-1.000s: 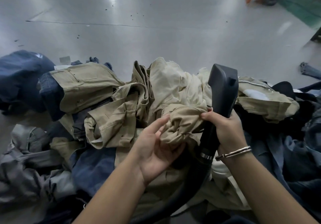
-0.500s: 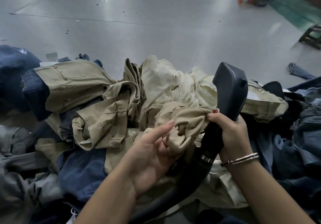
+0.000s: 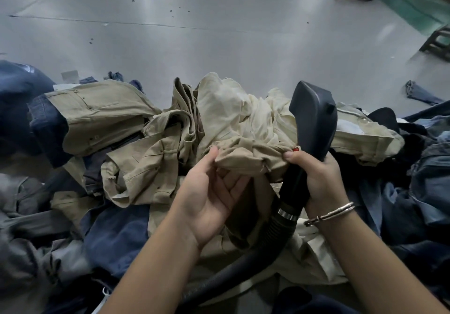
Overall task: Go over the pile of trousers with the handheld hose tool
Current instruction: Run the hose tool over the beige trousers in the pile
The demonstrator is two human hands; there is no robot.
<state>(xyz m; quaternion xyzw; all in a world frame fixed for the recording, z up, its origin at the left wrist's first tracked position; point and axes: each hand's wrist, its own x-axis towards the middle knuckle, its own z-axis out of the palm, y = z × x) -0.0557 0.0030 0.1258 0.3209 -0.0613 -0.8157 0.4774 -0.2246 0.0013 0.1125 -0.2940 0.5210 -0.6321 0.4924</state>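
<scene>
While the right hand grips the hose tool by its neck, head upright over the pile, the left hand lies palm-up with fingers loose under a khaki fold just left of the tool, touching it, not clamping. Step in hand looks like presenting this fold to the tool. Next move likely needs the head tipped down onto the cloth, left hand keeping it taut.
</scene>
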